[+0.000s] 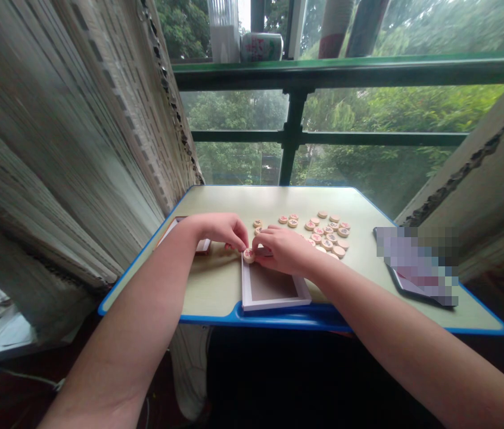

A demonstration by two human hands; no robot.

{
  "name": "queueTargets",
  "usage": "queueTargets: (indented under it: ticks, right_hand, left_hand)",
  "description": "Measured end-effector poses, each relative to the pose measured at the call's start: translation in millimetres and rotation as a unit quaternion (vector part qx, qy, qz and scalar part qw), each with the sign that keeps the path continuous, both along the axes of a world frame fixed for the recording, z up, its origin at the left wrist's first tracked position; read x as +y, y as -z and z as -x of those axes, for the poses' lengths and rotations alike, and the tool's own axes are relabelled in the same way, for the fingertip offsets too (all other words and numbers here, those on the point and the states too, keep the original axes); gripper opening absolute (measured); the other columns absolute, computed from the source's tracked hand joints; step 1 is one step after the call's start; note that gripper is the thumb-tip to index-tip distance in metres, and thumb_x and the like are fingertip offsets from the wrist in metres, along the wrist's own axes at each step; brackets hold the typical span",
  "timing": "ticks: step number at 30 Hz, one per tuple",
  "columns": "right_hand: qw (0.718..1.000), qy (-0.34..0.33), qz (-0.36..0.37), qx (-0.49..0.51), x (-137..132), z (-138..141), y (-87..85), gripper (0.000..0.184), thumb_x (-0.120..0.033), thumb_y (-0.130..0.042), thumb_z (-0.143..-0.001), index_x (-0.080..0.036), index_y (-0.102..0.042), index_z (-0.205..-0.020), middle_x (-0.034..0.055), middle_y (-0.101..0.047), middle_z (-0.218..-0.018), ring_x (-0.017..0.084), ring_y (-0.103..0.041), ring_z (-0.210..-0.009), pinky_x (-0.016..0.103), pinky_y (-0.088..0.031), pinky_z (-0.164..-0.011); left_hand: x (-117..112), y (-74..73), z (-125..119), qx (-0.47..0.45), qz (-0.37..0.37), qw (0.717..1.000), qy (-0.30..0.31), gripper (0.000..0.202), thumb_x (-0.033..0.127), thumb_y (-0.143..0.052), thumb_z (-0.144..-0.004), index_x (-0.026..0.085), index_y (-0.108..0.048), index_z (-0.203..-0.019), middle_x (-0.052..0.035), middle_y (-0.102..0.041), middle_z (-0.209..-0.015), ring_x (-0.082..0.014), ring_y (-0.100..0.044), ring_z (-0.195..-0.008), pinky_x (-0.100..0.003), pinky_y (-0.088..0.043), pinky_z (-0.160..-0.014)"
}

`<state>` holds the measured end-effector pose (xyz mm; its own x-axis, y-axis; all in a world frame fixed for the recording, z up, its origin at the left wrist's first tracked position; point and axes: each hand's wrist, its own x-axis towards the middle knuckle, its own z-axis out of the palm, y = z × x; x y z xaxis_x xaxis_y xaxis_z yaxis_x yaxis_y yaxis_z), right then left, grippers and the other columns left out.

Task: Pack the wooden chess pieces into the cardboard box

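A round wooden Chinese chess piece [248, 255] with a red character stands tilted above the far-left corner of a shallow white-walled box [276, 303]. My left hand [227, 230] pinches it from the left, fingertips at its upper edge. From the right, the bent fingers of my right hand [282, 249] close on the same piece. The brown floor of the box shows bare below my right hand. Several more Chinese chess pieces [327, 243], with red or dark characters, lie loosely on the table to the right and behind. My right hand hides some of them.
The pale table [216, 292] has a blue rim. A second shallow box [202, 249] lies partly hidden behind my left forearm. At the right edge rests a dark-edged flat device [417, 271], its face blurred. Curtains hang on both sides; a can [261, 47] lies on the green window ledge.
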<state>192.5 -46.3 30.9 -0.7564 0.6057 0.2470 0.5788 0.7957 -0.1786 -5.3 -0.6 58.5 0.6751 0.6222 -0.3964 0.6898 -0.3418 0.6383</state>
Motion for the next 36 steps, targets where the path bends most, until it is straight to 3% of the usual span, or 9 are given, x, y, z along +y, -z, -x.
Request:
queueTargets:
  ticks: [7,14,19,22,26,30,36]
  right_hand:
    - [1.0,0.009,0.003,-0.007,4,-5,-4.9,0.015,-0.016,-0.062,-0.072,-0.017,-0.064,-0.087,0.0054,-0.063,-0.082,0.017,-0.052,-0.081,0.026,-0.036,-0.071]
    - [0.974,0.209,-0.037,0.079,22,-32,-23.6,0.016,-0.019,-0.052,-0.079,-0.016,-0.066,-0.085,0.0054,-0.063,-0.079,0.015,-0.053,-0.071,0.025,-0.037,-0.063]
    - [0.971,0.22,0.091,-0.031,26,-65,-54.0,0.021,-0.024,-0.057,-0.075,-0.02,-0.07,-0.091,0.0036,-0.067,-0.08,0.012,-0.054,-0.061,0.023,-0.037,-0.056]
    - [0.97,0.197,0.119,-0.078,20,-74,-62.5,0.02,-0.028,-0.061,-0.072,-0.021,-0.072,-0.088,0.0025,-0.066,-0.076,0.011,-0.053,-0.058,0.022,-0.036,-0.053]
    - [0.976,0.146,0.137,-0.091,17,-73,-43.3,0.023,-0.031,-0.065,-0.068,-0.022,-0.072,-0.088,0.0008,-0.065,-0.074,0.011,-0.053,-0.058,0.022,-0.034,-0.052]
    - [0.985,0.12,0.122,-0.036,23,-77,-15.9,0.024,-0.028,-0.06,-0.073,-0.021,-0.072,-0.093,0.0027,-0.067,-0.078,0.012,-0.055,-0.064,0.021,-0.038,-0.057]
    - [0.988,0.084,0.129,-0.025,25,-85,-12.6,0.021,-0.023,-0.061,-0.072,-0.021,-0.074,-0.089,0.0023,-0.065,-0.073,0.012,-0.054,-0.063,0.021,-0.037,-0.057]
  left_hand:
    - [1,0.5,1,-0.003,0.0,1.0,-0.004,0.03,0.035,-0.066,-0.066,0.014,-0.072,-0.086,-0.0005,-0.064,-0.065,-0.0105,-0.051,-0.061,-0.019,-0.037,-0.057]
    - [2,5.3,-2,0.004,0.017,1.0,-0.025,0.03,0.036,-0.068,-0.063,0.014,-0.072,-0.082,-0.0024,-0.066,-0.07,-0.0118,-0.053,-0.063,-0.02,-0.039,-0.059]
    - [3,8.7,-7,-0.003,0.017,0.999,-0.031,0.03,0.036,-0.065,-0.064,0.015,-0.072,-0.083,-0.0019,-0.065,-0.069,-0.0116,-0.053,-0.062,-0.02,-0.039,-0.057]
    - [3,10.7,-10,0.004,0.01,1.0,-0.025,0.03,0.038,-0.065,-0.063,0.015,-0.071,-0.082,-0.0016,-0.065,-0.069,-0.0126,-0.054,-0.063,-0.02,-0.039,-0.057]
    - [2,12.9,-15,0.008,0.002,1.0,-0.023,0.03,0.039,-0.062,-0.065,0.015,-0.07,-0.082,-0.002,-0.065,-0.07,-0.0128,-0.055,-0.063,-0.02,-0.039,-0.057]
    - [0,12.1,-17,0.017,-0.003,0.999,-0.029,0.03,0.039,-0.062,-0.067,0.014,-0.07,-0.082,-0.0018,-0.064,-0.068,-0.0122,-0.053,-0.061,-0.02,-0.037,-0.053]
    - [-2,6.6,-17,0.033,0.008,0.998,-0.044,0.028,0.04,-0.064,-0.065,0.015,-0.07,-0.076,-0.0004,-0.062,-0.063,-0.0115,-0.051,-0.059,-0.02,-0.037,-0.052]
